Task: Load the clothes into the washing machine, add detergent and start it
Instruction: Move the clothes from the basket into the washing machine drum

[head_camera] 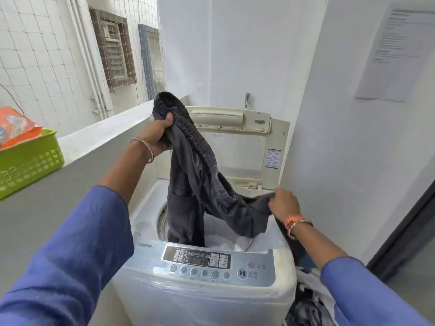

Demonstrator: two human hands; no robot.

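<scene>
Now dark garment (200, 184) hangs into washing machine (204, 285) drum; both hands gripping.

Daylight is entering from the open side at upper left, washing the scene evenly — bright, soft, no hard shadows. The right-hand wall (341, 114) is reading a flat pale blue-white. A mild sheen is showing on the plastic wrap over the washing machine (204, 295) front and on its control panel (219, 262). Wide-angle distortion is bending straight lines toward the edges — the ledge (98, 140) is curving. The blue sleeves (70, 255) are smearing softly at the lower corners. The paper notice (395, 50) is too blurred to read.
</scene>
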